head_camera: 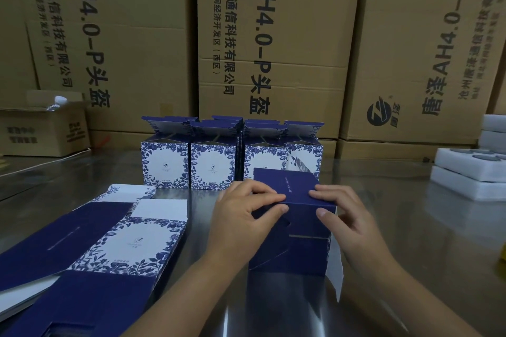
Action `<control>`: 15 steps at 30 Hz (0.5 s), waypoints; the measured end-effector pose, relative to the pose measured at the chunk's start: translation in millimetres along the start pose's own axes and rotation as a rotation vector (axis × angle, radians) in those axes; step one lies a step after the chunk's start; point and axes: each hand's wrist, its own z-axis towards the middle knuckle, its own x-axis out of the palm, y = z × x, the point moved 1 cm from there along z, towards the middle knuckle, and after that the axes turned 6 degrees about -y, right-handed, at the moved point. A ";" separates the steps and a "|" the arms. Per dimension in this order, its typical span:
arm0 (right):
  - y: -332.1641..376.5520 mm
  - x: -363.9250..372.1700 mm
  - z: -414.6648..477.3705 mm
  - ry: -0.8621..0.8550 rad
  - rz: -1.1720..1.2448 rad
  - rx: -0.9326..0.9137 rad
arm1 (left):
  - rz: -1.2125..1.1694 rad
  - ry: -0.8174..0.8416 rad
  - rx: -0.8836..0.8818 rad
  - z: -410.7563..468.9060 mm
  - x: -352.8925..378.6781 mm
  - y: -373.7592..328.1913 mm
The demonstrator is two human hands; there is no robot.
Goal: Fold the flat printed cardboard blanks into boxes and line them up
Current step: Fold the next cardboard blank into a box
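Closest to me, both bare forearms reach in from the bottom edge. The left grip (241, 216) and right grip (345, 213) are each closed on the same box (306, 224), fingers curled over its top and thumbs pressed on the near face, pinching the upper front edge. Behind everything I see a wall of brown cartons (273, 35) printed with large black lettering, standing at the far edge of the steel tabletop (410, 227). On the left of the tabletop the blanks (137, 243) lie flat in a stack, dark blue panels beside a white panel with a blue leaf border, just beside my left forearm. Past the hands stands the row (213, 164) of finished boxes, upright, side by side, white leaf-bordered faces towards me and top flaps open; more seem to stand behind them, though I cannot count those. The box I hold is dark blue, stands on the tabletop right in front of the row's right end, and hides part of it. Its near face shows a cut-out edge and a seam. White foam trays (465, 178) are stacked at the right edge. A white flap (335, 268) hangs off the box's right side. An open carton (41, 128) sits far left.
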 end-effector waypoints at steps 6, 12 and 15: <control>6.3 -1.8 4.3 -0.009 -0.017 0.039 | -0.051 0.020 0.014 -0.9 -1.3 -4.2; 13.3 -1.5 3.1 -0.016 0.019 0.056 | -0.013 0.085 0.022 -4.1 0.4 -4.9; 16.2 -0.8 2.7 0.001 0.068 0.089 | 0.046 0.050 0.061 -7.0 4.0 -6.2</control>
